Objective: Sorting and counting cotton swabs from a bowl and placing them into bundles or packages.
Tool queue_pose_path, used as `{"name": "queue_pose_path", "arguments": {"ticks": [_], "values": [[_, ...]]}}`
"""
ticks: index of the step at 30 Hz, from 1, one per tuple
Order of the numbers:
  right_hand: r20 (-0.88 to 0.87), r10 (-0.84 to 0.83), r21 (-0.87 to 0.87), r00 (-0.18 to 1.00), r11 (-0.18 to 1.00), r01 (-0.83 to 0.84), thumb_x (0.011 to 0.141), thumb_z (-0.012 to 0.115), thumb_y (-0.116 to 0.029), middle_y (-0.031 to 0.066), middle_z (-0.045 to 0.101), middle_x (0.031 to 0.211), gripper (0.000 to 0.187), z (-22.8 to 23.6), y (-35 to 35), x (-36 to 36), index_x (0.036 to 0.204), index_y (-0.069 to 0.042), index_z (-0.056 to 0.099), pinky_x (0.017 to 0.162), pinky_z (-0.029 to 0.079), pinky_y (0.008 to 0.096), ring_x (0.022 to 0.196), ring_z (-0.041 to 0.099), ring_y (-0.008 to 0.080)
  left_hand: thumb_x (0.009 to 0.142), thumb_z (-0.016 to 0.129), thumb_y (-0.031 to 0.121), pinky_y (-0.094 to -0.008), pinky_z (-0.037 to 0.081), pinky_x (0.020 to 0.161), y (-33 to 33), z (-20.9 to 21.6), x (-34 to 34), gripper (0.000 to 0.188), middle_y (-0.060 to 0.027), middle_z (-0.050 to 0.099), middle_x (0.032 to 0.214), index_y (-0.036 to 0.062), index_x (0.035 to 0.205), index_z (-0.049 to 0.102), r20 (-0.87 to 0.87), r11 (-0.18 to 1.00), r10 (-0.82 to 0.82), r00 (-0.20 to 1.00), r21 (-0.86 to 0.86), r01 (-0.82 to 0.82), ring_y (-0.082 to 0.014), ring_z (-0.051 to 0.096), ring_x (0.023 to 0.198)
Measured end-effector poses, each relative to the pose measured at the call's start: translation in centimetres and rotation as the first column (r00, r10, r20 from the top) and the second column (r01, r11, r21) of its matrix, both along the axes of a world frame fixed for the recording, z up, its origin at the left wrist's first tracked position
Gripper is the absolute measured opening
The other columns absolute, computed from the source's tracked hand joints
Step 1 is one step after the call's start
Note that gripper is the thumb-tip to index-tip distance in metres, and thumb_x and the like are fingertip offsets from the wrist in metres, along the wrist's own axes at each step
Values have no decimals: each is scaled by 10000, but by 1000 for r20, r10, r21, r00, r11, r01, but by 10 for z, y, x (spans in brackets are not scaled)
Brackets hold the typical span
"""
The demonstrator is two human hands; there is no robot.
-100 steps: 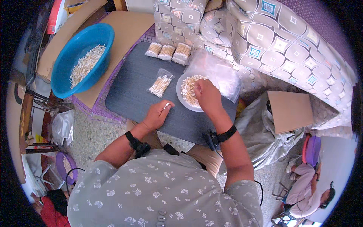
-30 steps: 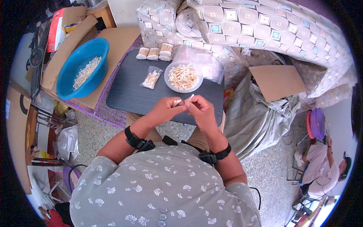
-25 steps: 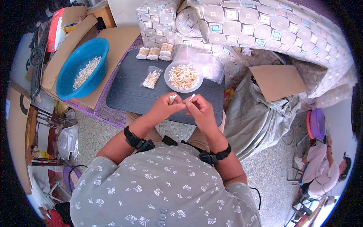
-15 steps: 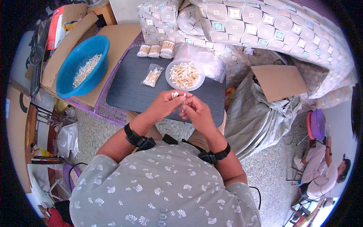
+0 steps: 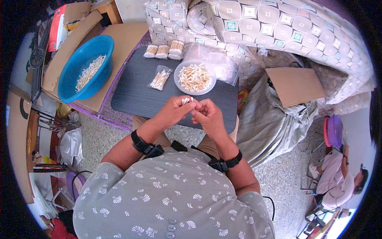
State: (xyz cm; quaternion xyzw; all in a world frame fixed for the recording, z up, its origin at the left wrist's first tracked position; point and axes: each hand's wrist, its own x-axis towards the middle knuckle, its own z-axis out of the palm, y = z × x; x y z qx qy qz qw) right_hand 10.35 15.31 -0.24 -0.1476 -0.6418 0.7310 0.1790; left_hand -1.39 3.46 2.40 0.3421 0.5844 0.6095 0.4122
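Observation:
My left hand (image 5: 175, 110) is closed around a small bunch of cotton swabs (image 5: 185, 100), whose white tips stick up above the fingers. My right hand (image 5: 210, 116) is pinched against it, the fingertips of both meeting at a single swab (image 5: 191, 98); its lower part is hidden. Just beyond the hands, a white bowl (image 5: 213, 85) of loose swabs stands on a dark board table (image 5: 133, 89). Left of the bowl lies a clear bag of swabs (image 5: 160, 78). Several bundled packs of swabs (image 5: 162, 51) line the table's far edge.
Clear plastic bags (image 5: 225, 69) lie behind the bowl. A blue basin (image 5: 105, 75) with swabs rests on cardboard (image 5: 126, 36) at the left. A patterned sofa (image 5: 274, 24) borders the far side; a cloth-covered heap (image 5: 270, 119) stands right. Another person (image 5: 338, 179) sits at far right.
The single swab between my hands has moved left, closer to the bunch. My right fingers have drawn in toward the left hand. The view has shifted slightly.

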Motion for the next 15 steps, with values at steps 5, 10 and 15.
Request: {"name": "queue_pose_path", "arguments": {"ticks": [5, 10, 15], "values": [[33, 1, 45, 999, 999, -3, 838, 668, -60, 29, 607, 774, 175, -2, 1, -3, 936, -29, 526, 541, 491, 229, 633, 576, 80, 969, 498, 266, -195, 324, 493, 0, -7, -6, 251, 57, 516, 657, 69, 867, 616, 60, 999, -20, 998, 50, 17, -27, 395, 550], [78, 3, 61, 997, 998, -8, 837, 670, -82, 31, 614, 789, 164, -8, 5, -5, 944, -40, 555, 543, 484, 234, 645, 578, 82, 998, 407, 318, -218, 362, 546, 2, -25, -18, 313, 18, 514, 744, 96, 838, 558, -66, 979, 135, 989, 160, -123, -68, 437, 614], [133, -36, 182, 991, 983, 11, 823, 675, -103, 47, 625, 817, 169, -9, 15, -12, 947, -46, 576, 583, 497, 266, 669, 597, 108, 995, 422, 292, -217, 368, 542, -8, -38, -36, 267, 29, 487, 720, 89, 905, 572, 129, 977, 169, 977, 106, -183, -67, 425, 604]]}}
